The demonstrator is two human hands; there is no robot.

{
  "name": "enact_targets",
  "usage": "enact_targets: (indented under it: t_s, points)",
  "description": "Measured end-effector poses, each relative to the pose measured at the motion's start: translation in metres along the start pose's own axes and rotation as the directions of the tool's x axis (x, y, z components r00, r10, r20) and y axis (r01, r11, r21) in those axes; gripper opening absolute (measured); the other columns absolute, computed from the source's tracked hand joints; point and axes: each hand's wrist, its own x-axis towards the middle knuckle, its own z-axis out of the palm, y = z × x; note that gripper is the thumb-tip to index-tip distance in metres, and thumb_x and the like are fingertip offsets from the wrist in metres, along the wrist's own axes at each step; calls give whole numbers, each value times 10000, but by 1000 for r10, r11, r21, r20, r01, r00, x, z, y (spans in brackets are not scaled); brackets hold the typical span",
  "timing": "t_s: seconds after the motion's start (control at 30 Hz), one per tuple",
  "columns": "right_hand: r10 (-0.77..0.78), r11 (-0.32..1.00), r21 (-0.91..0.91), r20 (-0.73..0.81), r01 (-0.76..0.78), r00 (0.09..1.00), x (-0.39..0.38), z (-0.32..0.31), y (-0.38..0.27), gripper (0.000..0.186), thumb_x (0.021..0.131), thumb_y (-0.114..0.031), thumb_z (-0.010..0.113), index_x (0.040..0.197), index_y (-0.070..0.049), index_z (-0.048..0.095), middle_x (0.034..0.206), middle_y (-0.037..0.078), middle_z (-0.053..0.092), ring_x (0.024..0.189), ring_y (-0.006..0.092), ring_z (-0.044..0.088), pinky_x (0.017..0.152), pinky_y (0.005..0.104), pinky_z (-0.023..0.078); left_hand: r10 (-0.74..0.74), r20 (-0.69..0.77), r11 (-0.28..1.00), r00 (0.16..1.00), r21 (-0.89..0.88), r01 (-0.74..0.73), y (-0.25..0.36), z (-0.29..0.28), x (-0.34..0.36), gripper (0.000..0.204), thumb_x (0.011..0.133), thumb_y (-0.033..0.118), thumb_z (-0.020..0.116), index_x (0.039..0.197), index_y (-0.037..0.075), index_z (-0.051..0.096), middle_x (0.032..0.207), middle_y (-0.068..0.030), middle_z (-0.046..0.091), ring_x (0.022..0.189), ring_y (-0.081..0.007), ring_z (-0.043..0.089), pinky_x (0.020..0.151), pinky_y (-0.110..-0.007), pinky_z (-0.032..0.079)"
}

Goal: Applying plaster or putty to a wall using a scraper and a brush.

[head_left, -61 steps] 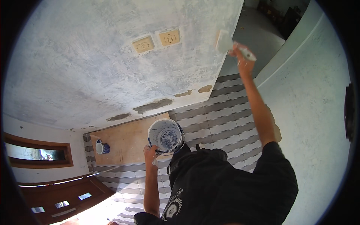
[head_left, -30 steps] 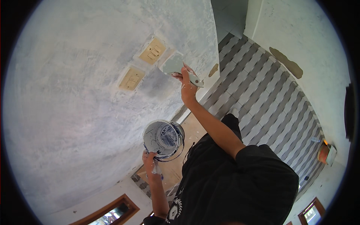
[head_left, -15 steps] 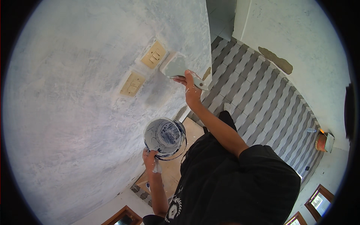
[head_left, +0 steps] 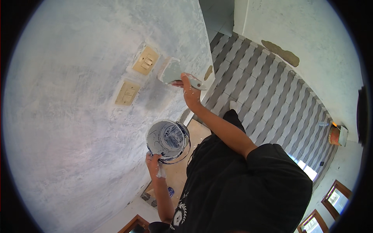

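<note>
My right hand [head_left: 191,93] grips the pale handle of a wide paintbrush [head_left: 171,72]. Its bristles are at the wall [head_left: 77,116], just right of the upper light switch plate [head_left: 145,60]; I cannot tell whether they touch it. A second cream switch plate [head_left: 127,93] sits below and left of the first. My left hand [head_left: 154,165] is closed on the near rim of a small bucket [head_left: 157,136], tilted so that its inside shows. White and dark blue smears coat the inside. Both hands have white specks on them.
Below the bucket lies a tan board [head_left: 198,132], with a blue round item [head_left: 170,191] near its lower end. Grey and white patterned tiles [head_left: 256,93] cover the floor. A white wall with a bare patch [head_left: 280,53] stands right; an orange container [head_left: 334,136] sits at its foot.
The view has shifted, so the wall and switch plates sit farther left. The brush stays beside the upper plate, slightly farther from it. Both hands keep their holds.
</note>
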Motion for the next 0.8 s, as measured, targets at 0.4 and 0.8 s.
enact_targets:
  t_s: [0.4,0.8]
  points:
    - [-36,996,77,-5,36,999,10,10,-6,197,945,-142,538,992,47,572,854,157,653,749,229,680,707,332,579,28,78,1000,997,-10,-28,8,10,-5,300,712,-25,573,1008,5,530,917,-89,627,838,-182,615,775,-299,487]
    - [-35,999,40,128,30,991,9,2,-7,148,929,-100,555,930,39,608,826,117,661,708,167,673,677,285,573,23,93,1000,995,-19,-22,2,5,-6,303,709,-14,586,1006,-5,530,926,-99,628,841,-195,618,781,-305,488]
